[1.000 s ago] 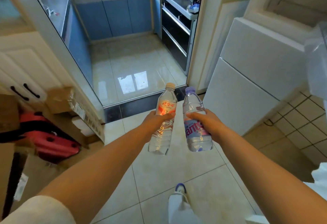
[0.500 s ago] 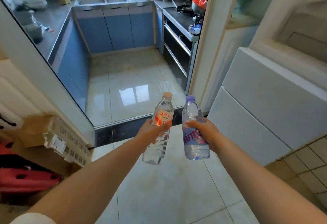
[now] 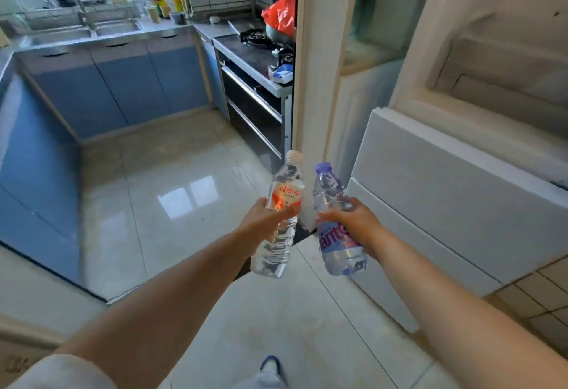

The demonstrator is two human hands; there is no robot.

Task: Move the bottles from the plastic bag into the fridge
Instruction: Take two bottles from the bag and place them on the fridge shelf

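My left hand (image 3: 266, 216) grips a clear water bottle with a red label (image 3: 281, 213) around its middle, cap tilted up and to the right. Beside it, my right hand (image 3: 353, 222) grips a clear bottle with a purple cap and pink lettering (image 3: 333, 225). The two bottles are held out in front of me, close together, over the tiled floor. The white fridge (image 3: 455, 192) stands just to the right of the bottles, its lower drawer fronts closed and its upper part seemingly open. No plastic bag holding bottles is in view.
A doorway with a white frame (image 3: 313, 59) leads into a kitchen with blue cabinets (image 3: 123, 87), a sink (image 3: 76, 30) and a stove (image 3: 261, 41) with a red bag (image 3: 281, 13) on it. A dark threshold strip crosses the floor under the bottles.
The view has tilted up and moved toward the kitchen doorway and fridge. Both hands keep their bottles, now lying closer to the fridge front. The boxes at the left have left the view.
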